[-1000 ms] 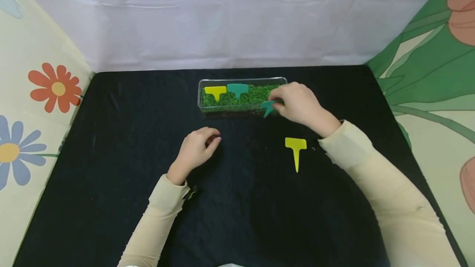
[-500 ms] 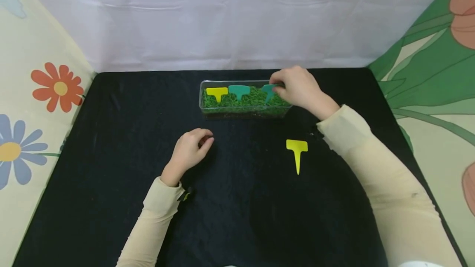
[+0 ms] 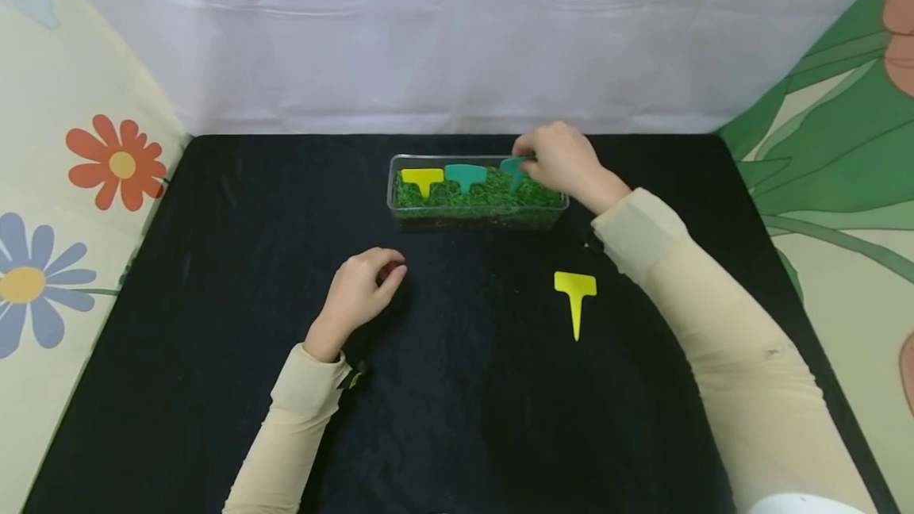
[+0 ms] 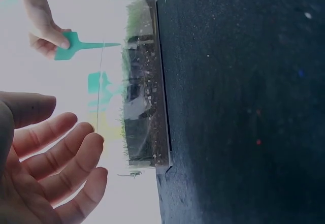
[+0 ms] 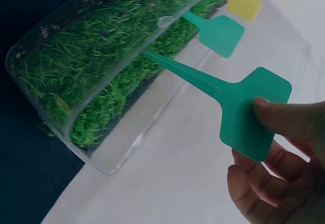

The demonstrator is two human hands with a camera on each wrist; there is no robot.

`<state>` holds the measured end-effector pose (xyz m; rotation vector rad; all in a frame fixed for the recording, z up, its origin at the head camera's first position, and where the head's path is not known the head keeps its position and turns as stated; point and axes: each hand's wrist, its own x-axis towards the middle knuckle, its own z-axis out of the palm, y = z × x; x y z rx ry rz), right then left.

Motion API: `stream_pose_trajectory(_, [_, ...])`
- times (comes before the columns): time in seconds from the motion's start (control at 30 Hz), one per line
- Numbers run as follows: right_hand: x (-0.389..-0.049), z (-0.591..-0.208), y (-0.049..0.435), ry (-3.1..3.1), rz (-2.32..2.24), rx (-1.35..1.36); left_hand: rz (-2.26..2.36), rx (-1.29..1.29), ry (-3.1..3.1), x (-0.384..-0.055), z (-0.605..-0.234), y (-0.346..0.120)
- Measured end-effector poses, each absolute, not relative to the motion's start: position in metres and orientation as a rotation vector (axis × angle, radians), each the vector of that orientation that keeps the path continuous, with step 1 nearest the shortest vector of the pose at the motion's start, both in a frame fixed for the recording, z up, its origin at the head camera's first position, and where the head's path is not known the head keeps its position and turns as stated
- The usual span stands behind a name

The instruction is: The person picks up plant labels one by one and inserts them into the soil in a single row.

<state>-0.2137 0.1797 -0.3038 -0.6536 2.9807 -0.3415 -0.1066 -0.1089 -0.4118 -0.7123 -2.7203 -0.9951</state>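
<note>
My right hand [image 3: 560,155] pinches the head of a green T-shaped plant label [image 5: 251,109] between thumb and fingers. The label's pointed stem reaches down to the grass at the right part of a clear plastic planter box [image 3: 478,209]. In the left wrist view, the tip of the held plant label [image 4: 76,46] meets the top of the grass. Another green plant label [image 3: 466,174] and a yellow plant label [image 3: 423,178] stand in the grass to the left. My left hand [image 3: 357,288] is held over the cloth in front of the box, fingers loosely bent around nothing.
A second yellow plant label [image 3: 575,292] lies on the black cloth [image 3: 457,403], right of the middle, stem towards me. White fabric [image 3: 457,38] hangs behind the table. Flower-printed panels [image 3: 71,244] flank both sides.
My right hand has carried the green plant label from in front of the box up and back over its right part, stem now downward. My left hand has drawn back slightly to the left.
</note>
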Motion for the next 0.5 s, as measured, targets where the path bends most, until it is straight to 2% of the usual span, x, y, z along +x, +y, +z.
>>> stream_pose_trajectory(0.5, [-0.229,-0.321,0.175,2.957,-0.365,-0.597,-0.999,-0.677,-2.686,-0.104,-0.408,-0.116])
